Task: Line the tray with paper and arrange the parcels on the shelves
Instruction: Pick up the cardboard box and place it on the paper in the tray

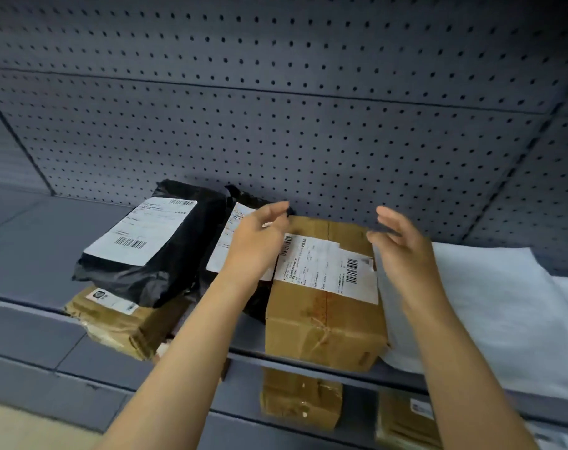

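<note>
Two bare hands reach over a grey shelf (32,241) with a wall full of little holes (308,125) behind it. The left hand (260,235) is above the left side of a brown box (325,319). The right hand (403,251) is above the right side of the same box. Both hands have their fingers spread and loose, and they are not holding anything. They are apart from each other, with the top of the box between them.

The brown box sits on the shelf and has a white label (328,264) on top. Its right edge lies on a sheet of white paper (487,303) that covers the right part of the shelf. Just left of the box is a black bag parcel (224,251), partly hidden by the left arm. Further left is a bigger black bag parcel (152,245) with a white label. It rests on top of a flat brown parcel (120,323) that sticks out over the front of the shelf.

On the shelf below are two more brown parcels, one (300,401) under the box and one (403,420) at the right.
</note>
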Demonstrator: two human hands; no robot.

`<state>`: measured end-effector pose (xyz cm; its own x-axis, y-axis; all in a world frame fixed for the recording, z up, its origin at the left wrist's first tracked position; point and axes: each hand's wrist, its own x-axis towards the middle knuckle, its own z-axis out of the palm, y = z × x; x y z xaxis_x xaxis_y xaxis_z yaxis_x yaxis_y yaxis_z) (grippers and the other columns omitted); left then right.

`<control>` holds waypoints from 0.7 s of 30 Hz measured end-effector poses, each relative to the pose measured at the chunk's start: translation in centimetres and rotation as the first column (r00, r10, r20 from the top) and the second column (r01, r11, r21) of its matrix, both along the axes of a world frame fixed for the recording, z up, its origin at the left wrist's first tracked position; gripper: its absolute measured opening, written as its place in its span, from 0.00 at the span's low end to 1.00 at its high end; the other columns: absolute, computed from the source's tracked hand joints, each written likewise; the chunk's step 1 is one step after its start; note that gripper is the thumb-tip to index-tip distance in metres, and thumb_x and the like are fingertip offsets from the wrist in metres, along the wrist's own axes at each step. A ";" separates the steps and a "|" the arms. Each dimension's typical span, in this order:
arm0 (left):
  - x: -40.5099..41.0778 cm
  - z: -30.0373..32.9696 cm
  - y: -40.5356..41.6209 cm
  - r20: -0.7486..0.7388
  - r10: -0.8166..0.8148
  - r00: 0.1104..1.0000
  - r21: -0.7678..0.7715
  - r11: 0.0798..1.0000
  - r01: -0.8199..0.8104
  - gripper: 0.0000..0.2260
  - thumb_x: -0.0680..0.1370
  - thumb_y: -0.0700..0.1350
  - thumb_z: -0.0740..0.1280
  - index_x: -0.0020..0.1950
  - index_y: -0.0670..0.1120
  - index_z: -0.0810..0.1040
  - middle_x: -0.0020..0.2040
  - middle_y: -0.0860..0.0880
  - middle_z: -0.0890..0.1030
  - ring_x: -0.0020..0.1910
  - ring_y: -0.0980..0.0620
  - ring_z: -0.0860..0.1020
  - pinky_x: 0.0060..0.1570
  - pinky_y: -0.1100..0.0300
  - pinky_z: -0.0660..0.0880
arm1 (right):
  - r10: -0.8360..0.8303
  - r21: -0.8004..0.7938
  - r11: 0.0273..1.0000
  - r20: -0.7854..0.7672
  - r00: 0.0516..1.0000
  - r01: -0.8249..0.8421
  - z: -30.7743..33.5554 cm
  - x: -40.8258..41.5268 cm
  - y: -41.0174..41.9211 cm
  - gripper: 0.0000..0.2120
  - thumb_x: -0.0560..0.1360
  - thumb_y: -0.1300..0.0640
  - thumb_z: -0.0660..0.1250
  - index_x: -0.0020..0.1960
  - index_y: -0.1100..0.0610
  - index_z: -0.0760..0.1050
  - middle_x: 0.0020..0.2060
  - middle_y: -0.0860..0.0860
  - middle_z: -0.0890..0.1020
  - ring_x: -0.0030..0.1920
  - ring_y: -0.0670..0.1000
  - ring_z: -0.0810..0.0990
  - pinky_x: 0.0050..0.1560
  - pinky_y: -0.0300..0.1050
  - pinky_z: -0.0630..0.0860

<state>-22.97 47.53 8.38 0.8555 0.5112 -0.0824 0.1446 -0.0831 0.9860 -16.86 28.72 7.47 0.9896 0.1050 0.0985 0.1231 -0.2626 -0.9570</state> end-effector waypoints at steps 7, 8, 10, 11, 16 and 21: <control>-0.1 -2.0 0.2 -0.068 -0.106 0.992 0.174 0.978 0.117 0.23 0.80 0.46 0.64 0.75 0.58 0.72 0.54 0.64 0.80 0.45 0.67 0.77 0.44 0.75 0.72 | -0.029 -0.154 0.988 -0.125 0.992 0.010 -2.9 -1.2 0.4 0.23 0.79 0.55 0.65 0.74 0.49 0.72 0.63 0.46 0.80 0.61 0.48 0.79 0.63 0.47 0.75; -0.2 -1.8 0.1 -0.089 -0.141 0.986 0.199 0.967 0.157 0.24 0.81 0.47 0.64 0.77 0.60 0.69 0.54 0.63 0.80 0.43 0.68 0.76 0.39 0.77 0.71 | -0.030 -0.186 0.983 -0.131 0.991 0.005 -2.9 -1.1 0.5 0.21 0.79 0.55 0.64 0.71 0.49 0.74 0.60 0.46 0.82 0.60 0.50 0.80 0.61 0.48 0.76; -0.6 -1.4 -0.2 -0.140 -0.195 0.971 0.238 0.945 0.224 0.26 0.81 0.48 0.63 0.79 0.63 0.64 0.51 0.63 0.79 0.40 0.66 0.75 0.34 0.79 0.70 | -0.014 -0.216 0.976 -0.160 0.987 -0.021 -2.7 -1.2 0.4 0.11 0.80 0.55 0.61 0.59 0.50 0.79 0.47 0.46 0.83 0.52 0.51 0.82 0.52 0.49 0.77; -0.7 -1.1 -0.4 -0.161 -0.207 0.965 0.253 0.936 0.243 0.26 0.82 0.48 0.63 0.79 0.63 0.63 0.47 0.64 0.77 0.39 0.65 0.74 0.32 0.80 0.69 | -0.011 -0.216 0.976 -0.173 0.985 -0.027 -2.6 -1.3 0.4 0.09 0.80 0.54 0.61 0.54 0.52 0.79 0.43 0.47 0.83 0.48 0.52 0.82 0.48 0.49 0.76; -0.5 -0.3 -1.2 -0.131 -0.156 0.979 0.131 0.976 0.173 0.19 0.79 0.45 0.64 0.69 0.60 0.78 0.59 0.56 0.83 0.49 0.59 0.80 0.45 0.69 0.75 | -0.030 -0.172 0.985 -0.189 0.981 -0.004 -2.4 -1.8 0.6 0.11 0.78 0.54 0.60 0.37 0.52 0.73 0.36 0.50 0.82 0.40 0.53 0.81 0.37 0.44 0.70; -0.9 0.8 -1.3 -0.021 -0.014 1.000 -0.156 0.988 0.011 0.18 0.79 0.39 0.68 0.68 0.52 0.79 0.60 0.54 0.83 0.47 0.59 0.83 0.41 0.65 0.79 | -0.053 -0.071 0.997 -0.176 0.983 0.041 -0.7 -2.4 0.4 0.18 0.80 0.56 0.62 0.69 0.53 0.77 0.42 0.40 0.79 0.39 0.38 0.75 0.37 0.36 0.71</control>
<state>-23.90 46.27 9.21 0.8587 0.4801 -0.1793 0.1665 0.0694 0.9836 -19.25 29.12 6.72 0.9947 0.0580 -0.0847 -0.0611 -0.3285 -0.9425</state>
